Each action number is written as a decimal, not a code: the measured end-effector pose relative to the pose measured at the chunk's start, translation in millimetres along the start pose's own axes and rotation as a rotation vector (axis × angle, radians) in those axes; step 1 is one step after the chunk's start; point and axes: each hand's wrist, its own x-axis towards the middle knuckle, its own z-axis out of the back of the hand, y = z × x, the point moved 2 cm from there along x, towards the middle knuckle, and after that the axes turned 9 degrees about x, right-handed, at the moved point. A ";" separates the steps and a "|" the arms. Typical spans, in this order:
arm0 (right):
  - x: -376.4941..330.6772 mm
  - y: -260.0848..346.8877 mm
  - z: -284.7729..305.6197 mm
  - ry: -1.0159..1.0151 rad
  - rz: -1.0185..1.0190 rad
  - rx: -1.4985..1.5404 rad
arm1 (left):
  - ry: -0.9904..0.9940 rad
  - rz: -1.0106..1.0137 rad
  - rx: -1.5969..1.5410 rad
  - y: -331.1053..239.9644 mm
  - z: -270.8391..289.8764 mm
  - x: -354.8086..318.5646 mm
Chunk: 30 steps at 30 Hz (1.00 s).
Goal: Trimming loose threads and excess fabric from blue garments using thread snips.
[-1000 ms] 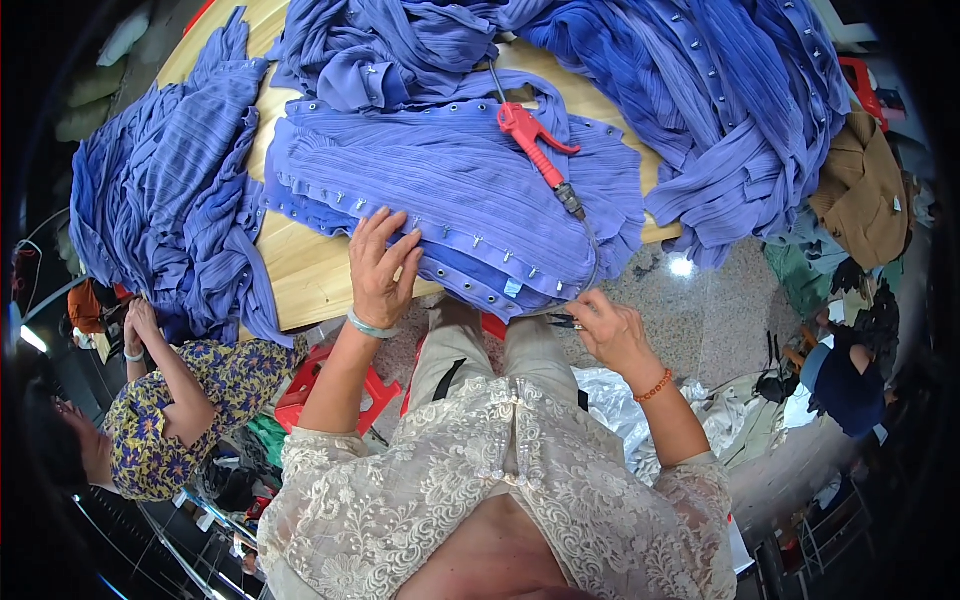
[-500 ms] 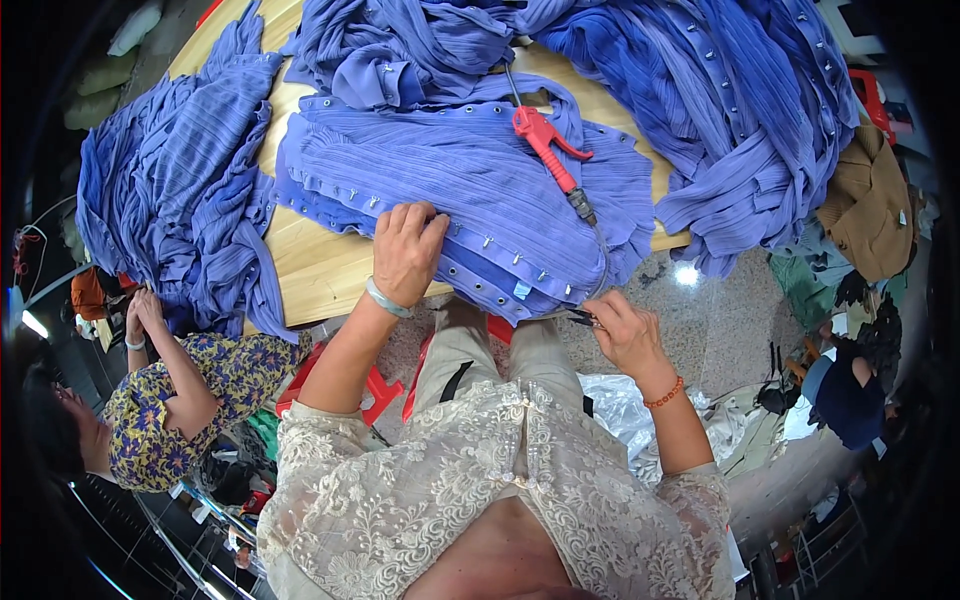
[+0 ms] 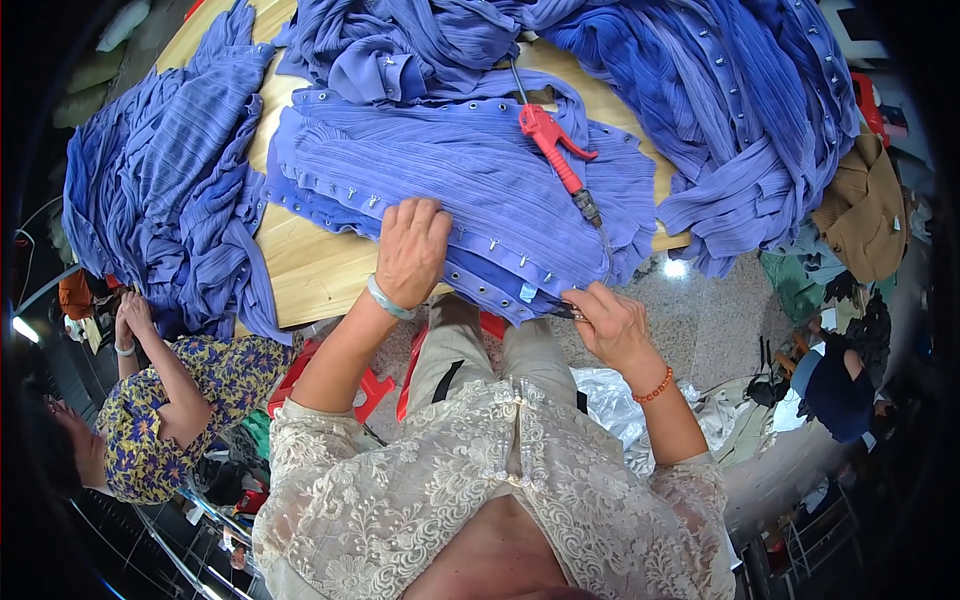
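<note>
A blue-violet ribbed knit cardigan [image 3: 440, 150] lies spread over the near edge of the table, its button bands dotted with small metal snaps and eyelets. My left hand [image 3: 413, 252] is closed at the near band, fingers bent together and gripping the cloth. At the band's right end my right hand [image 3: 612, 325] is closed round a small dark pointed tool [image 3: 567, 311], which looks like thread snips; most of it is hidden by the fingers. A white tag [image 3: 528, 293] shows beside it. On the cardigan rests a red air blow gun [image 3: 555, 155] with a hose.
More blue-violet knitwear is heaped left [image 3: 165, 170], at the back [image 3: 400, 45] and right [image 3: 735, 120] on the wooden table [image 3: 310, 265]. A co-worker in a flowered top [image 3: 190, 410] sits at left. Brown cloth [image 3: 865, 210] and bundles lie at right.
My right hand has moved slightly left with the dark tool, closer to the cardigan's tag. My left hand keeps its hold on the band.
</note>
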 end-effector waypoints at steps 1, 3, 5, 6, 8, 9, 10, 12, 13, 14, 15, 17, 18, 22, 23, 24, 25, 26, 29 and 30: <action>3.2 3.8 0.6 0.001 -0.003 0.000 | -0.016 0.059 -0.087 0.0 3.7 -1.6; 11.2 11.9 2.3 -0.002 -0.051 0.070 | -0.053 0.138 -0.206 0.3 7.5 -6.6; 23.3 20.8 0.8 -0.030 -0.070 0.124 | -0.064 0.169 -0.242 -1.7 9.9 -11.5; 29.1 24.1 -1.2 -0.061 -0.085 0.179 | -0.077 0.197 -0.273 -3.0 10.8 -13.6; 42.1 29.1 -8.5 -0.077 -0.074 0.158 | -0.084 0.210 -0.299 -5.3 9.2 -17.8; 49.5 32.0 -12.1 -0.090 -0.055 0.140 | -0.093 0.228 -0.319 -5.8 8.8 -19.4; 56.8 35.3 -16.0 -0.084 -0.043 0.152 | -0.092 0.228 -0.321 -6.6 8.6 -20.2; 67.9 39.3 -27.0 -0.092 -0.020 0.144 | -0.126 0.260 -0.358 -7.7 8.5 -20.4; 72.9 41.1 -32.0 -0.101 0.005 0.137 | -0.127 0.259 -0.361 -8.5 8.8 -20.0; 77.6 42.9 -35.5 -0.121 0.028 0.130 | -0.130 0.271 -0.361 -9.1 9.5 -19.4; 81.6 43.8 -39.3 -0.120 0.028 0.129 | -0.133 0.285 -0.358 -9.4 9.8 -19.5; 87.5 46.2 -44.0 -0.152 0.056 0.055 | -0.141 0.283 -0.345 -10.8 10.2 -18.8; 89.4 47.3 -45.4 -0.150 0.057 0.055 | -0.149 0.281 -0.332 -11.7 11.0 -18.8; 94.6 50.4 -50.1 -0.140 0.067 0.001 | -0.173 0.260 -0.296 -16.7 15.9 -18.6; 95.0 50.4 -51.3 -0.141 0.071 -0.022 | -0.173 0.255 -0.297 -17.9 15.9 -19.5; 94.9 49.6 -52.8 -0.139 0.073 -0.021 | -0.173 0.249 -0.297 -18.6 16.6 -20.1; 94.1 48.1 -54.6 -0.138 0.076 -0.022 | -0.173 0.251 -0.295 -19.3 17.7 -20.5; 93.6 47.3 -55.2 -0.138 0.079 -0.022 | -0.175 0.247 -0.329 -20.1 19.2 -20.8; 91.1 44.2 -48.3 -0.149 0.032 0.012 | -0.121 0.209 -0.413 -19.1 24.9 -32.9; 88.0 41.9 -44.6 -0.149 0.035 0.014 | -0.066 0.173 -0.463 -18.0 29.3 -41.3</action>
